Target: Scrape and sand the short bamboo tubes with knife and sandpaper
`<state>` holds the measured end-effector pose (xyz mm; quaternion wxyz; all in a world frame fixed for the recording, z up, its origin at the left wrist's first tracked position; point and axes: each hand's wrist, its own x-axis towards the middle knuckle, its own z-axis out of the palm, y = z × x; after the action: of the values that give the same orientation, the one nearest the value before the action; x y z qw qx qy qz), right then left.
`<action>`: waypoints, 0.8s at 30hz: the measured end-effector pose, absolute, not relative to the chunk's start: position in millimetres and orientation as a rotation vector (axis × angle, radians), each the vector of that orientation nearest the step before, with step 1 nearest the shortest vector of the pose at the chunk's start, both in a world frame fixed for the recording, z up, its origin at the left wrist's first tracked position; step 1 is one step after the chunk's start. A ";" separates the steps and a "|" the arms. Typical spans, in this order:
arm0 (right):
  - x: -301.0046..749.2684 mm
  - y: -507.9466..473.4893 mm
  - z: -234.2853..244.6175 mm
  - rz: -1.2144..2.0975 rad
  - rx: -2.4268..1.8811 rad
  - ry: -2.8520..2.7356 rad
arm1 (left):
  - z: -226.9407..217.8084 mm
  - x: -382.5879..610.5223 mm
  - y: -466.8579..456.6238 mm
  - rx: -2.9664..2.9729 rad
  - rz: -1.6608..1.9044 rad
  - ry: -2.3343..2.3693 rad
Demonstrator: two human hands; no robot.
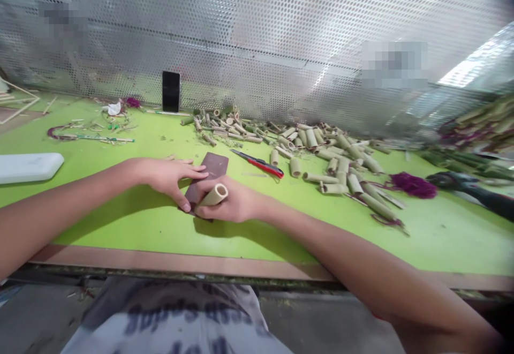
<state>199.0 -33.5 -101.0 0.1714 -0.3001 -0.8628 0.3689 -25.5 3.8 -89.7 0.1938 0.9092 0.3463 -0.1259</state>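
Left hand [166, 176] spread loosely, gripping nothing, thumb and forefinger resting on a brown sheet [217, 164] at the centre-left of the frame. Right hand [236, 201] closed round a short bamboo tube [213, 195] — just left of the frame's centre, tilted, hollow end up and to the right, lower end hidden by the fingers, over the near part of the sheet. Red-and-black cutter knife [263, 166] lies just right of the sheet, near the middle of the frame. Beyond it, a loose heap of cut bamboo [311, 138] runs from upper centre toward the right. Purple fibre bundle [413, 185] at right, beside a dark tool [453, 181]. Upper left: phone [171, 92] standing upright. Far left edge — a white case [30, 167] on the green tabletop [160, 233].
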 end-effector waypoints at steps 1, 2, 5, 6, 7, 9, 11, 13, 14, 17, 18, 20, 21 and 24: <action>199.5 -32.5 -100.9 1.025 -0.915 -2.451 | -90.3 -26.0 4.2 2.549 -0.344 0.966; 200.2 -31.5 -100.8 0.954 -1.008 -2.419 | -91.0 -26.5 4.6 2.548 -0.332 0.960; 201.0 -29.4 -100.5 0.810 -1.053 -2.359 | -92.1 -27.8 5.5 2.546 -0.303 0.951; 200.8 -29.3 -100.5 0.857 -0.971 -2.406 | -91.9 -28.0 5.4 2.544 -0.303 0.952; 200.6 -29.4 -100.5 0.918 -0.892 -2.460 | -91.6 -28.0 5.2 2.541 -0.305 0.956; 200.2 -29.2 -100.2 0.947 -0.881 -2.501 | -90.7 -27.7 4.3 2.539 -0.315 0.963; 199.9 -28.4 -100.0 0.818 -1.004 -2.423 | -90.3 -27.4 3.6 2.541 -0.325 0.967; 199.3 -27.6 -100.1 0.767 -0.985 -2.384 | -90.5 -27.4 3.5 2.552 -0.327 0.956; 199.1 -27.2 -100.1 0.824 -0.923 -2.415 | -90.8 -27.4 3.6 2.558 -0.324 0.950; 200.3 -25.9 -99.5 1.012 -0.921 -2.490 | -90.9 -27.1 3.7 2.550 -0.323 0.958; 201.0 -25.6 -99.3 0.944 -1.035 -2.441 | -90.6 -26.8 3.6 2.544 -0.329 0.965; 202.3 -26.1 -99.1 0.792 -1.184 -2.336 | -89.8 -26.1 3.2 2.539 -0.337 0.963; 202.8 -26.9 -99.3 0.814 -1.119 -2.341 | -89.5 -25.8 2.9 2.540 -0.339 0.955; 204.1 -29.3 -99.2 1.018 -0.892 -2.474 | -89.2 -25.3 2.6 2.537 -0.326 0.950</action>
<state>204.1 -29.3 -99.2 0.1601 -0.3122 -0.8660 0.3564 -25.3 2.6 -89.2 0.2050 0.9100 0.3408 -0.1169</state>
